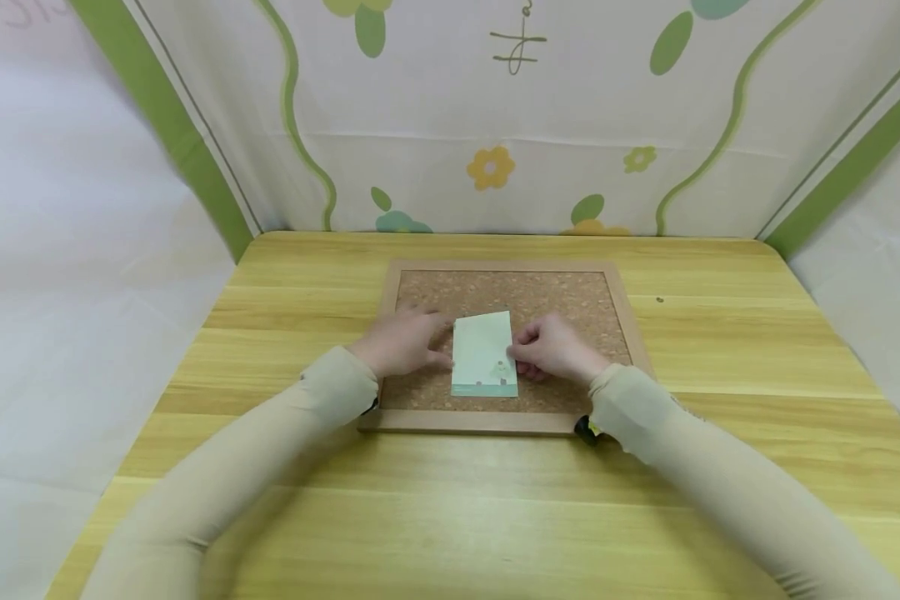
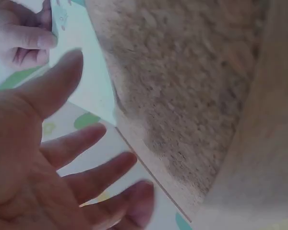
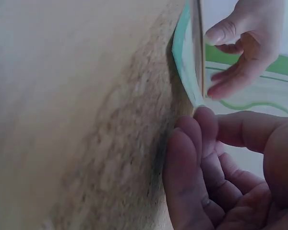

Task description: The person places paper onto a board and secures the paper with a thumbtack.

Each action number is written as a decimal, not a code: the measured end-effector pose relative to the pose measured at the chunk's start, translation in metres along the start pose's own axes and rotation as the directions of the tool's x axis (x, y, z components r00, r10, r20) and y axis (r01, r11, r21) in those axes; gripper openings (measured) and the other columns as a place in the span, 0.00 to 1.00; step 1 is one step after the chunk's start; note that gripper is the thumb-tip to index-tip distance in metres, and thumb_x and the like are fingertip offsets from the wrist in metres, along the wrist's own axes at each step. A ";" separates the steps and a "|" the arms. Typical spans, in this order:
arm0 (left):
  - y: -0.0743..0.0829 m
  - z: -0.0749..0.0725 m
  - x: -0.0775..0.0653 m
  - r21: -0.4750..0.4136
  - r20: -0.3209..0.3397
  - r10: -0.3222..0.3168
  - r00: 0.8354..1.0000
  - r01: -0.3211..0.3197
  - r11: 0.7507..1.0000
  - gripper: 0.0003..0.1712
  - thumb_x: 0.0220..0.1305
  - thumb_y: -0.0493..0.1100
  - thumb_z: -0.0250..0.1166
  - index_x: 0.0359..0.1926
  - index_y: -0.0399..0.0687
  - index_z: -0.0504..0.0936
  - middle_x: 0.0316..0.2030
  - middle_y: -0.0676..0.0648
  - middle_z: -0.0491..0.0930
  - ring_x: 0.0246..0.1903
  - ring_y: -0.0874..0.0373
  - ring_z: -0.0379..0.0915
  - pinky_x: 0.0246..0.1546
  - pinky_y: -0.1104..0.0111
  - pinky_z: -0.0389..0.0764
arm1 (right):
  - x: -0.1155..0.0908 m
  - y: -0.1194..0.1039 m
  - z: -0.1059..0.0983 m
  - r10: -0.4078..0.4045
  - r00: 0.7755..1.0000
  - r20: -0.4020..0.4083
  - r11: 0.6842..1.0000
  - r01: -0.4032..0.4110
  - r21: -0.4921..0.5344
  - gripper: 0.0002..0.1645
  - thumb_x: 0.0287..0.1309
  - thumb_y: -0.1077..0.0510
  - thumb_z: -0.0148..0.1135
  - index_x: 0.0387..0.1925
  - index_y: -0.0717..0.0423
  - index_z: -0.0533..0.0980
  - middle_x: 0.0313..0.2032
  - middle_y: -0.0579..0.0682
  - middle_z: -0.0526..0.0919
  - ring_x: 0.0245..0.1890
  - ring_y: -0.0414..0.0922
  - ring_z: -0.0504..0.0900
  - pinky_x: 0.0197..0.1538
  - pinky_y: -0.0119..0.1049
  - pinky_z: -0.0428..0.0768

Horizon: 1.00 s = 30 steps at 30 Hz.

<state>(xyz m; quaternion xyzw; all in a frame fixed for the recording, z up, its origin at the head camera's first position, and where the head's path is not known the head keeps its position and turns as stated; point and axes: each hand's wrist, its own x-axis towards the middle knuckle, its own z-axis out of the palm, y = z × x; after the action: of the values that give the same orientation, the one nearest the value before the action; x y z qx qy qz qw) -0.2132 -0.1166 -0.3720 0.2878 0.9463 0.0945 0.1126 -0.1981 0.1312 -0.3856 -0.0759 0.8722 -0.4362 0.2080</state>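
Note:
A pale green sheet of notepaper (image 1: 482, 354) with a teal strip and a small printed figure is over the cork board (image 1: 570, 304). My right hand (image 1: 558, 346) pinches its right edge between thumb and fingertips. In the right wrist view the notepaper (image 3: 182, 52) bows away from the cork. On the opposite side my left hand (image 1: 405, 340) has its fingers spread beside the paper's left edge. The left wrist view shows the palm side of that hand (image 2: 43, 158), with thumb and fingers apart and nothing held.
The board's light wooden frame (image 1: 465, 422) lies on a wood-grain table (image 1: 480, 508). A tiny dark bit (image 1: 660, 299) lies right of the board. Behind the table hangs a white cloth (image 1: 412, 100) with printed flowers and green stripes.

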 end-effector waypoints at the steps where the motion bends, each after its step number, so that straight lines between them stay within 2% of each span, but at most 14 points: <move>1: 0.000 0.000 0.001 0.029 0.030 0.004 1.000 -0.005 1.000 0.44 0.51 0.66 0.63 0.66 0.52 0.64 0.64 0.42 0.62 0.64 0.41 0.52 0.60 0.48 0.55 | 0.000 0.000 0.000 0.001 1.000 -0.003 1.000 -0.001 -0.021 0.11 0.56 0.58 0.61 0.24 0.61 0.79 0.21 0.55 0.79 0.20 0.45 0.78 0.25 0.38 0.79; 4: 0.001 -0.001 0.001 0.073 0.132 -0.001 0.991 -0.008 0.997 0.49 0.50 0.69 0.61 0.69 0.57 0.57 0.69 0.41 0.48 0.66 0.36 0.38 0.58 0.42 0.50 | 0.002 -0.001 0.000 0.009 1.000 -0.010 0.997 -0.010 -0.080 0.11 0.56 0.56 0.62 0.23 0.59 0.79 0.19 0.53 0.79 0.19 0.44 0.77 0.24 0.37 0.78; 8: 0.002 -0.004 -0.001 0.106 0.225 -0.016 0.974 -0.008 0.994 0.51 0.51 0.70 0.58 0.71 0.59 0.50 0.70 0.41 0.41 0.67 0.36 0.31 0.57 0.40 0.50 | 0.005 -0.002 0.000 0.012 1.000 -0.016 0.985 -0.015 -0.169 0.12 0.55 0.54 0.62 0.22 0.58 0.79 0.17 0.51 0.78 0.17 0.43 0.76 0.22 0.35 0.75; 15: 0.009 -0.006 0.000 0.162 0.242 -0.029 0.970 -0.011 0.987 0.55 0.50 0.74 0.53 0.72 0.56 0.46 0.70 0.39 0.38 0.67 0.37 0.29 0.59 0.42 0.50 | 0.006 -0.005 -0.001 0.007 0.999 -0.032 0.953 -0.016 -0.302 0.15 0.54 0.52 0.63 0.17 0.55 0.76 0.13 0.48 0.76 0.14 0.42 0.72 0.18 0.33 0.67; 18: 0.010 -0.003 0.001 0.184 0.246 -0.041 0.968 -0.005 0.983 0.57 0.49 0.76 0.51 0.72 0.54 0.44 0.70 0.39 0.36 0.67 0.37 0.28 0.60 0.43 0.48 | 0.006 -0.005 -0.002 0.005 0.999 -0.034 0.940 -0.016 -0.340 0.16 0.53 0.51 0.62 0.16 0.54 0.75 0.13 0.48 0.76 0.14 0.42 0.72 0.18 0.33 0.66; 23: 0.011 0.001 0.002 0.170 0.265 -0.066 0.962 0.020 0.985 0.60 0.47 0.77 0.51 0.72 0.53 0.41 0.71 0.40 0.34 0.67 0.37 0.27 0.59 0.41 0.45 | 0.004 -0.007 -0.004 -0.004 1.000 -0.016 0.922 -0.003 -0.388 0.16 0.54 0.51 0.61 0.17 0.53 0.73 0.14 0.47 0.75 0.14 0.42 0.71 0.19 0.33 0.66; 27: 0.014 0.000 0.001 0.137 0.279 -0.082 0.957 0.045 0.990 0.59 0.49 0.74 0.54 0.72 0.52 0.40 0.70 0.40 0.33 0.67 0.37 0.28 0.59 0.40 0.43 | 0.000 -0.007 -0.023 -0.069 0.997 -0.029 0.913 0.051 -0.405 0.11 0.55 0.54 0.60 0.22 0.55 0.78 0.19 0.47 0.77 0.19 0.42 0.72 0.23 0.35 0.70; 30: 0.017 -0.002 0.001 0.130 0.288 -0.093 0.953 0.057 0.990 0.58 0.50 0.72 0.55 0.72 0.52 0.39 0.70 0.39 0.33 0.67 0.36 0.28 0.60 0.41 0.42 | -0.004 -0.003 -0.052 -0.158 0.984 -0.087 0.879 0.100 -0.466 0.09 0.57 0.56 0.59 0.31 0.56 0.82 0.27 0.48 0.81 0.25 0.43 0.75 0.29 0.38 0.74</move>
<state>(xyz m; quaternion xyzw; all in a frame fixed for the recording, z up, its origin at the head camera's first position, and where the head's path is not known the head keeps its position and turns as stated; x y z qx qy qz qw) -0.2051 -0.1024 -0.3664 0.2687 0.9334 -0.0106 0.2376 -0.2169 0.1684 -0.3546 -0.1539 0.9546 -0.2343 0.1007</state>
